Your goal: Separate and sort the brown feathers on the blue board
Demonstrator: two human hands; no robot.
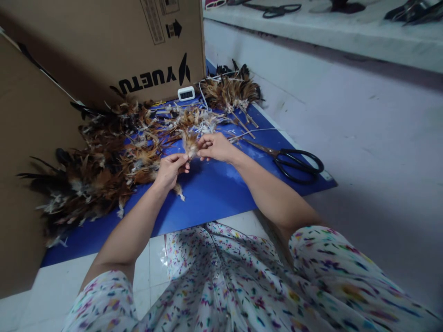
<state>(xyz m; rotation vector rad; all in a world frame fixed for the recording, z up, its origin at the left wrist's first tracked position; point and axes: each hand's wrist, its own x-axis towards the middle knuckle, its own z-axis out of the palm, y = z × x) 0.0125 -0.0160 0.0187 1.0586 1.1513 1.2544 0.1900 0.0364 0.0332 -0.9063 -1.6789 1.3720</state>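
A tan, fluffy feather tuft [190, 146] sits between the fingertips of the left hand [169, 170] and right hand [218, 146], above a flat blue tabletop [214, 193]. Left of the fingers sprawls a long heap of brown and black feathers [100, 168]. Beyond the fingers are a small white rectangular device [186, 93] and, behind it, a big brown cardboard box [114, 50]; beyond and to the right, a bushy brown feather bundle [230, 90]. Right of the fingers, black-handled metal scissors [278, 156] lie near the tabletop's edge.
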